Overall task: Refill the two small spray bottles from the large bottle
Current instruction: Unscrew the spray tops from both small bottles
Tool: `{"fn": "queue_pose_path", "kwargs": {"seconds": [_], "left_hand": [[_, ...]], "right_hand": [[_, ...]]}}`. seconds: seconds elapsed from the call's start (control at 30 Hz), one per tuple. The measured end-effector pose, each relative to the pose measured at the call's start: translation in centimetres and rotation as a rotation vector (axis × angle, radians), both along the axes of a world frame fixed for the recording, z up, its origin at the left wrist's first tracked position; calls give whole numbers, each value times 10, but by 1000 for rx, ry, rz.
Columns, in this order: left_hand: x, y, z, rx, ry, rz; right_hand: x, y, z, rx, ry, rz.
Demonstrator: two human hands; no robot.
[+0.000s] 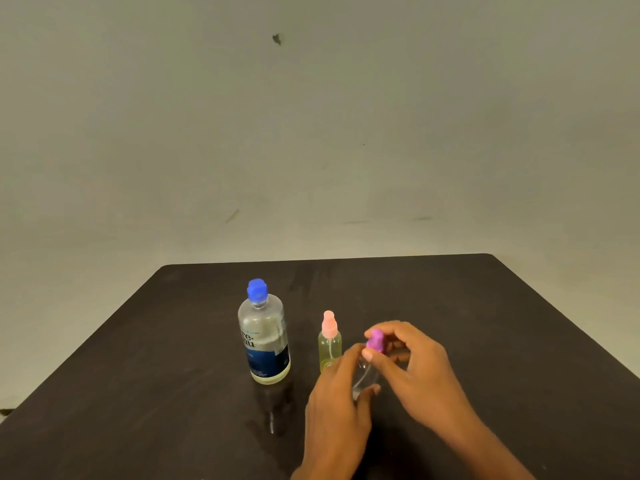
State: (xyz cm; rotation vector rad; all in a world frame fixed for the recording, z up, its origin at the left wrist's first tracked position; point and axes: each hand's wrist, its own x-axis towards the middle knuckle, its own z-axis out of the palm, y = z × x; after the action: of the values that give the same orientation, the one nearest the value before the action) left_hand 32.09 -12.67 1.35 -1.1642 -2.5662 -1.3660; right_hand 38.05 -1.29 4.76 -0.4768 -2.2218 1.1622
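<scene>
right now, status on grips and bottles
Left grip holds the clear spray bottle by its body. Right grip pinches its purple cap. Pink-capped bottle and large bottle stand capped. Nothing in the way.

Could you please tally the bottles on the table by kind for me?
Large bottle: 1
Small spray bottles: 2, the pink-capped spray bottle and the purple-capped spray bottle
Total: 3
</scene>
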Motion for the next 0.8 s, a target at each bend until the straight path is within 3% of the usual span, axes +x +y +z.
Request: {"fn": "queue_pose_path", "kwargs": {"seconds": [0.13,0.4,0.6,0.8], "left_hand": [[-4,-11,4,-19,4,16],[-6,-22,15,-1,108,46],[-9,-27,12,31,191,59],[-13,-29,6,13,279,95]], "right_hand": [[3,8,10,-147,-56,240],[0,6,24,256,-156,126],[3,4,33,154,-176,349],[1,2,33,323,-277,237]]}}
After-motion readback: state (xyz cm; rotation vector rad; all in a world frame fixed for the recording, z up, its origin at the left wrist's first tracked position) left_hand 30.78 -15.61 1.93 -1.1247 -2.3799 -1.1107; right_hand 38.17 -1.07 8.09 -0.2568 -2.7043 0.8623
